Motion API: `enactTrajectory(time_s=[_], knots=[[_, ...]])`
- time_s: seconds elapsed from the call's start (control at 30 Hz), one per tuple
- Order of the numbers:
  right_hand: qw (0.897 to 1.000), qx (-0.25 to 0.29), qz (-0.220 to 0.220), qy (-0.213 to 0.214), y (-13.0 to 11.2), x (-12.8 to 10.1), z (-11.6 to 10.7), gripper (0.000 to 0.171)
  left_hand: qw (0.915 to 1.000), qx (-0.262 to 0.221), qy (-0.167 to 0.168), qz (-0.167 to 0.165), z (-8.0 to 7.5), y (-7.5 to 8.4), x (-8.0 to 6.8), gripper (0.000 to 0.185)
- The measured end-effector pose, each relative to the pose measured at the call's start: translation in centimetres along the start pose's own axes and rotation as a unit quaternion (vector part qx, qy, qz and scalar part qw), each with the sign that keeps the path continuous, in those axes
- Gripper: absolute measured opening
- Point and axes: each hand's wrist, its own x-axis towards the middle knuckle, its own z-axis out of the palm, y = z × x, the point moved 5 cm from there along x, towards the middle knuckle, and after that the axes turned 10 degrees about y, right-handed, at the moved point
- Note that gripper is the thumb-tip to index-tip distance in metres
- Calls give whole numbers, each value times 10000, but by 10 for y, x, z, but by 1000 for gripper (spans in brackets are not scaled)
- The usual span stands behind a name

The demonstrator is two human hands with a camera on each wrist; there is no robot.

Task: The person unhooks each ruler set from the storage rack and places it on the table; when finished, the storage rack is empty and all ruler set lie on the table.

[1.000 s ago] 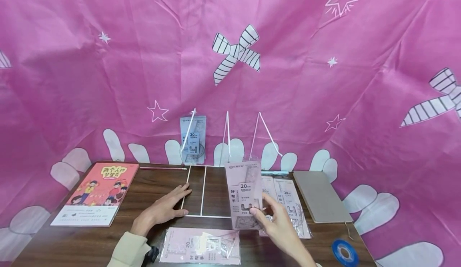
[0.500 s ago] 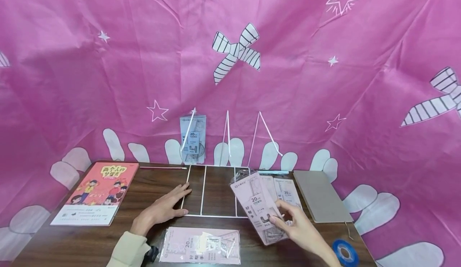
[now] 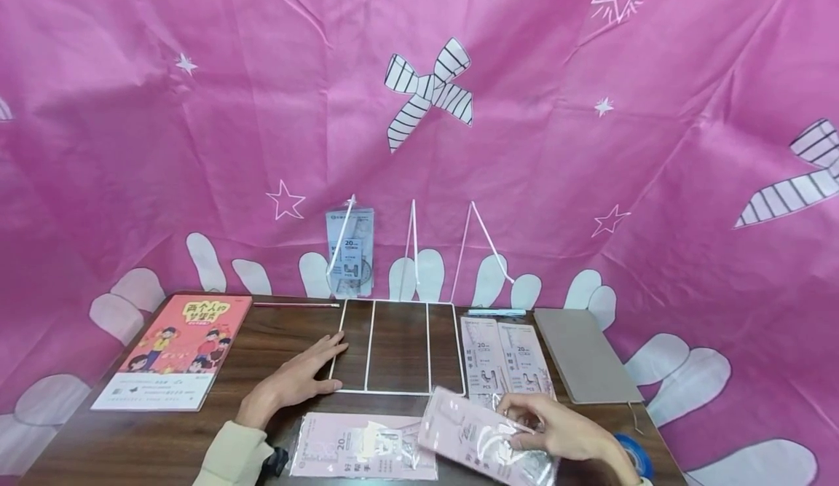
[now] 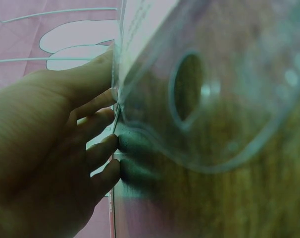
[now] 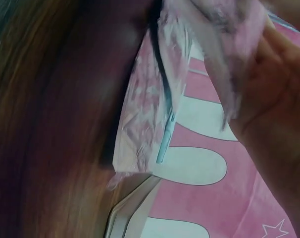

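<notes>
My right hand [image 3: 557, 431] pinches a pink ruler set [image 3: 459, 428] in a clear plastic sleeve, held tilted low over the front of the table. Its left end overlaps another pink ruler set [image 3: 328, 449] lying flat in front of me. My left hand [image 3: 295, 377] lies on the table, fingers spread, fingertips at the left side of the white wire rack [image 3: 429, 347]. From the rack's left hook hangs a blue ruler set [image 3: 350, 260]. In the left wrist view, a clear hang tab [image 4: 219, 166] with a hole shows close up beside the left hand [image 4: 46, 129].
More pink ruler sets [image 3: 481, 355] lie right of the rack, behind the right hand. A grey notebook [image 3: 583, 355] and a blue tape roll [image 3: 632, 453] are at the right. A red picture book [image 3: 180, 347] lies at the left. A light blue pen [image 3: 496, 312] lies at the back.
My right hand has brought the pink ruler set from upright before the rack down and toward me, turning it nearly flat. The left hand has stayed in place.
</notes>
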Motion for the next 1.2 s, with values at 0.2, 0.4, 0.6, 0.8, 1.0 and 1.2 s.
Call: enactTrajectory(time_s=[0.2,0.4,0.6,0.8,1.0,1.2], knots=[[9987,294,76,-404,8,-2,3,24,10000,4,42,84,-1,2,0,70],[9993,41,269,-271,15,-5,1,21,9999,26,31,97,0,1,1,70],[9979,-384,520,13,16,-8,-1,21,10000,38,37,21,-1,0,2,70],[9944,-817,603,284,10,-7,-1,22,10000,38,31,-38,-1,1,2,70],[9917,-1058,421,600,7,-3,-4,24,10000,39,7,11,-2,2,2,70],[9902,-1012,100,955,4,21,1,24,10000,27,-13,-26,-1,3,2,71]])
